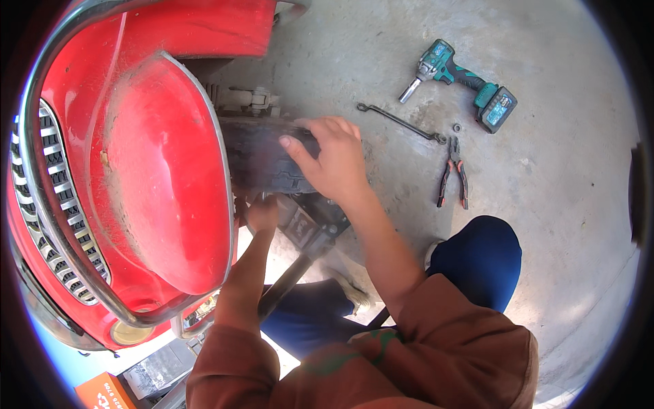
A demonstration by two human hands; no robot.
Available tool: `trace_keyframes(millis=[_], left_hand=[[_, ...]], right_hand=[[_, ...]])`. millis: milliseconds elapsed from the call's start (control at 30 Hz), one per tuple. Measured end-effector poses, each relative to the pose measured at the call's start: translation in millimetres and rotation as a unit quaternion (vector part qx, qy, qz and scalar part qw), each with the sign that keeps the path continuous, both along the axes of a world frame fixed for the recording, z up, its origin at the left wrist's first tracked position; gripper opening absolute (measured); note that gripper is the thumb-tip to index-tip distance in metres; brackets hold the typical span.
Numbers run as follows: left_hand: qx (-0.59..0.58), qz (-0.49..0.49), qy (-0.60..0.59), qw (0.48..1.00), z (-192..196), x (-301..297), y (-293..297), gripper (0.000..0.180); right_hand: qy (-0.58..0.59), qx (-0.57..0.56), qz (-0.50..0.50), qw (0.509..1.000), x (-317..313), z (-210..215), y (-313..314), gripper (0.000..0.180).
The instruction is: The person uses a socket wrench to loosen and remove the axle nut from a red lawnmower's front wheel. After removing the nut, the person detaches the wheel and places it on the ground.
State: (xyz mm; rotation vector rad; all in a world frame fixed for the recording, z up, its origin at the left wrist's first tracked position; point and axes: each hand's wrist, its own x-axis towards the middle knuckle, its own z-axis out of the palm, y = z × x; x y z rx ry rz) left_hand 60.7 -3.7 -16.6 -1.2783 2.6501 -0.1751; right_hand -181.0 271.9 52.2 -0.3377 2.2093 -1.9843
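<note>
A dark, worn tire [262, 153] sits below the curved red fender [167, 174] of a vehicle. My right hand [334, 153] grips its outer edge, the thumb laid over the tread and the fingers bent at the outer side. Closer to me, my left hand [262, 213] reaches in under the fender beside the tire. Motion smears that hand and its fingers are hidden, so what it touches does not show. Just right of it stands a jack [303, 228] with a long dark handle [283, 283] slanting toward me.
On the concrete floor to the right lie a teal cordless impact wrench [453, 75], a double-ended wrench [402, 123], a nut [457, 127] and pliers [453, 174]. A chrome bumper bar [51, 204] curves along the left. An orange box [105, 393] is at the lower left.
</note>
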Motion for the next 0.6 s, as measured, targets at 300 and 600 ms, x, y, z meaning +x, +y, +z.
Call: trace_keyframes(millis=[300, 600], left_hand=[[0.064, -0.065, 0.03, 0.995, -17.1, -16.4, -41.8, 0.044], [0.278, 0.061, 0.115, 0.952, 0.9, -27.3, -45.7, 0.045]], right_hand=[[-0.076, -0.106, -0.086, 0.988, 35.4, -24.2, -24.4, 0.022], [-0.372, -0.112, 0.276, 0.879, -53.1, -107.2, -107.5, 0.038]])
